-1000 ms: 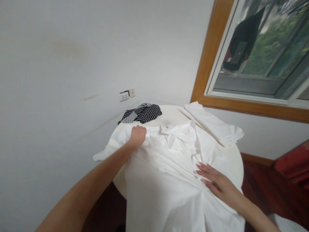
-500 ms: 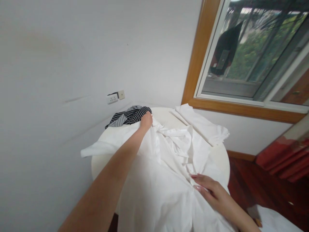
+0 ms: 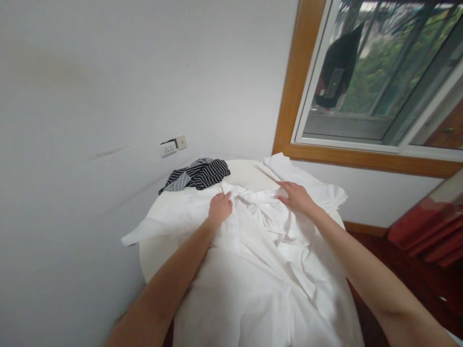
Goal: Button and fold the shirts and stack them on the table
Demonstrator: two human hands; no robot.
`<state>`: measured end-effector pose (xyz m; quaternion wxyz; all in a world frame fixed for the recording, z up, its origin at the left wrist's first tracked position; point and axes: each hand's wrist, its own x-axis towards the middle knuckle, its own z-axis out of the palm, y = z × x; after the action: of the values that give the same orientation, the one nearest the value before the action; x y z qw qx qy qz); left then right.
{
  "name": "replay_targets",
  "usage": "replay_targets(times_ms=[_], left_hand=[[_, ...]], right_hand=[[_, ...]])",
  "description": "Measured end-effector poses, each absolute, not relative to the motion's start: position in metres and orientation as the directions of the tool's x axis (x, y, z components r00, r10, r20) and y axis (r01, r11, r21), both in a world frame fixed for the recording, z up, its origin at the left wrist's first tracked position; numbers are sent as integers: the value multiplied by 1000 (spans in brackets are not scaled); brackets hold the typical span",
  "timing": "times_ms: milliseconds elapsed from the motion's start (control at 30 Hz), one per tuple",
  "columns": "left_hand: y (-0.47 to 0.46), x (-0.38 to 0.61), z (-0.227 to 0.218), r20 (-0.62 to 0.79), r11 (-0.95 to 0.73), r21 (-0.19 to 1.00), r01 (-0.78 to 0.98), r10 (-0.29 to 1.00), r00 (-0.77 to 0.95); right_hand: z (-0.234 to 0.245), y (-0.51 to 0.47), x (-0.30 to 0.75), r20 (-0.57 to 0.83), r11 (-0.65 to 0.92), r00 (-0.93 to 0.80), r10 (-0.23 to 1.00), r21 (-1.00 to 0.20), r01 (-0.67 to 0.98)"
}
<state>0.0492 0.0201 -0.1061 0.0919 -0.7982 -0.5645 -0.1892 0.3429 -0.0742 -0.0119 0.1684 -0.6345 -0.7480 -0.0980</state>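
Note:
A white shirt (image 3: pixel 249 274) lies spread and wrinkled over the round table, one sleeve reaching left past the edge and its lower part hanging toward me. My left hand (image 3: pixel 220 208) is closed on the cloth near the collar, its fingertips partly hidden in the folds. To the right, my right hand (image 3: pixel 295 196) is over the far right part of the shirt, thumb and fingers apart, beside a folded white cloth (image 3: pixel 321 190). Whether its fingertips touch the fabric is hard to see.
The white round table (image 3: pixel 155 255) stands against the wall. A crumpled black-and-white striped cloth (image 3: pixel 208 173) lies at its back edge. Wall sockets (image 3: pixel 168 149) are behind it. A wood-framed window (image 3: pixel 289 96) is at the right, with a red curtain (image 3: pixel 419 236) below.
My right hand has let go of the shirt's front and moved up and away to its far right side. My left hand has come slightly nearer, off the striped cloth's edge.

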Motion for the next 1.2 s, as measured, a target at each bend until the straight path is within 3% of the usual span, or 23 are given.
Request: replay_targets(times_ms=[167, 400, 500, 567, 667, 833, 933, 1100, 1200], left_hand=[[25, 45, -109, 436, -362, 124, 924, 856, 277], [25, 44, -110, 433, -364, 137, 921, 858, 275], [25, 43, -110, 432, -368, 124, 921, 856, 284], [25, 43, -110, 431, -372, 116, 921, 854, 290], [26, 43, -109, 426, -368, 124, 922, 859, 286], [25, 44, -105, 427, -331, 145, 932, 871, 243], [20, 44, -100, 456, -334, 129, 934, 856, 243], [10, 45, -90, 526, -356, 95, 930, 811, 257], [9, 45, -88, 520, -346, 107, 932, 818, 244]], right_hand=[[-10, -36, 318, 88, 217, -207, 974, -132, 967], [-22, -24, 287, -64, 334, -350, 935, -175, 926], [-25, -25, 281, -124, 312, -323, 938, -105, 944], [-22, -24, 281, -106, 257, -255, 961, 10, 966], [-13, -20, 285, 46, 89, -98, 994, 163, 983], [-1, -13, 285, 281, -158, 112, 953, 147, 976], [1, -17, 274, 232, -111, 78, 970, 135, 985], [24, -29, 262, 227, 99, -158, 961, 253, 962], [37, -32, 254, 242, 85, -150, 959, 259, 962]])
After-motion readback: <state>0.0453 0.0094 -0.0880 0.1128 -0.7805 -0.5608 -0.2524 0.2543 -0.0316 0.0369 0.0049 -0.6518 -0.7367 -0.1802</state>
